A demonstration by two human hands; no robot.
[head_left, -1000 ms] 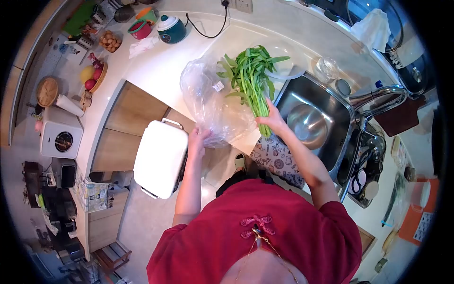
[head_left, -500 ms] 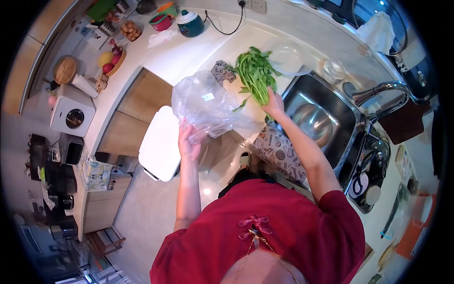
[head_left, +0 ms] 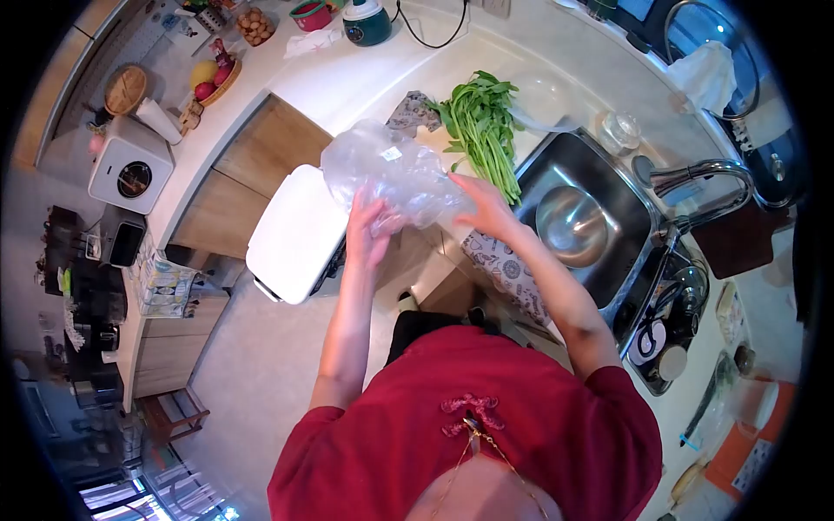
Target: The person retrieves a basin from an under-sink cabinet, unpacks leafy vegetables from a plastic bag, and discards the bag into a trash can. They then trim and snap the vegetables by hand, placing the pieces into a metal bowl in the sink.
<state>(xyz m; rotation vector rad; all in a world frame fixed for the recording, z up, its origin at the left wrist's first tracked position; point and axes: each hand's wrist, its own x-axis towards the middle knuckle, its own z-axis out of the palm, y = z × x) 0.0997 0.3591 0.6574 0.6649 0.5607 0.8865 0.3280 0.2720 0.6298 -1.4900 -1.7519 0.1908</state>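
My left hand grips a crumpled clear plastic bag with a small white label, held in front of the counter edge. At the bag's right end is my right hand, fingers spread; whether they touch the plastic I cannot tell. A bunch of leafy greens lies on the counter just beyond my right hand, its stems pointing toward me beside the sink. Left of the leaves, a grey patterned piece rests on the counter, and a similar patterned sheet hangs below my right forearm.
A metal bowl sits in the steel sink, with a faucet at its right. The white-lidded bin stands left of my left hand. A translucent round dish lies behind the sink.
My right hand has let go of the greens, which now lie on the counter, and has moved down and left toward the bag. My left hand still holds the bag.
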